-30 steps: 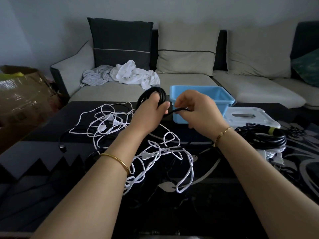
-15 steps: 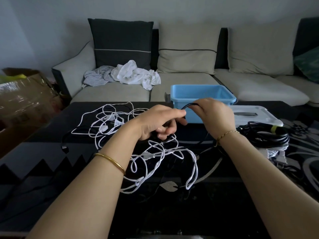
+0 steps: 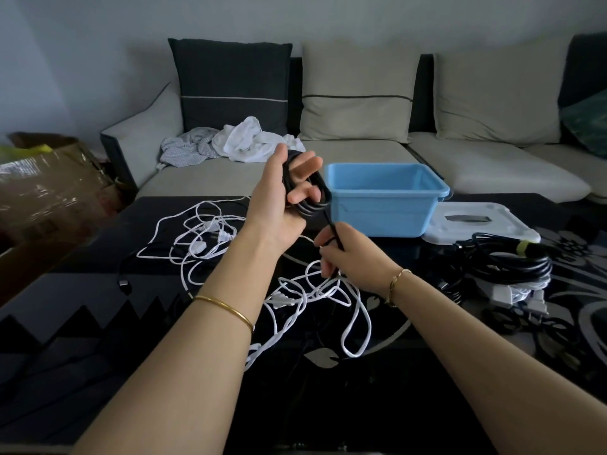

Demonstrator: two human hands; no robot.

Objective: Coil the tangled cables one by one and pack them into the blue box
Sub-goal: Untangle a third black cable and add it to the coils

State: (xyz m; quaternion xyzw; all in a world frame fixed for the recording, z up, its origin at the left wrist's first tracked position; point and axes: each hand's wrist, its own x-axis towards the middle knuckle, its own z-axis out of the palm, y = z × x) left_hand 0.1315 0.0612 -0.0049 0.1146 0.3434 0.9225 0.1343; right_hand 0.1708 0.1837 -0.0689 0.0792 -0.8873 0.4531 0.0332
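The black cable (image 3: 313, 210) is lost against the dark table (image 3: 82, 307) below the right hand (image 3: 348, 254), its coil partly hidden by the left hand (image 3: 277, 201), and the cardboard box (image 3: 42, 192) beyond the table's left edge is cut off.

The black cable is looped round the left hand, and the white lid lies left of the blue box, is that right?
Not quite: the head view shows the white lid right of the blue box. The black cable is looped round the left hand.

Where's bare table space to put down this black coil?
Bare table at the near left, this side of the white cable tangle, and along the near edge below it. Crowded: middle, and right around the black bundle and lid.
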